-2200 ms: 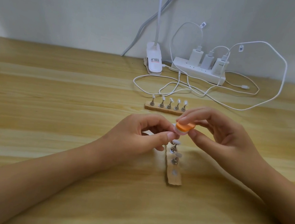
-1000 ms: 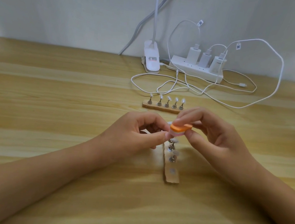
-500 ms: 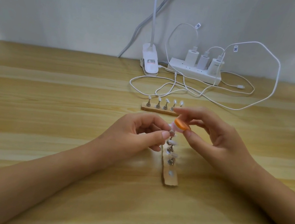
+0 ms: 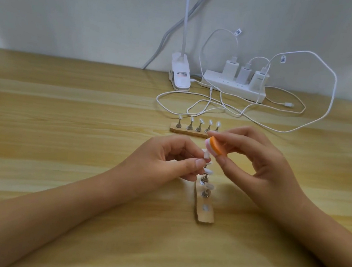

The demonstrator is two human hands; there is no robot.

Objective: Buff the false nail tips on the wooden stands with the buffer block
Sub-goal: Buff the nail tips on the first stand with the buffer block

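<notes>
Over the table (image 4: 58, 141), the left hand (image 4: 167, 161) pinches a false nail tip (image 4: 206, 154) on its metal post between thumb and forefinger, above the far end of the near wooden stand (image 4: 205, 214). The right hand (image 4: 262, 164) grips the orange buffer block (image 4: 217, 148) between thumb and fingers, its pink face just beside that tip. A second wooden stand (image 4: 184, 131) carrying five tips lies behind, near white cables (image 4: 207, 104)

Clip label (image 4: 181, 74): small print above an orange bar, too tiny to read.
Left cable tag (image 4: 238, 32): dark code square, no words legible.
Right cable tag (image 4: 282, 59): code square only.
Right charger (image 4: 259, 79): faint grey lettering, unreadable.
</notes>
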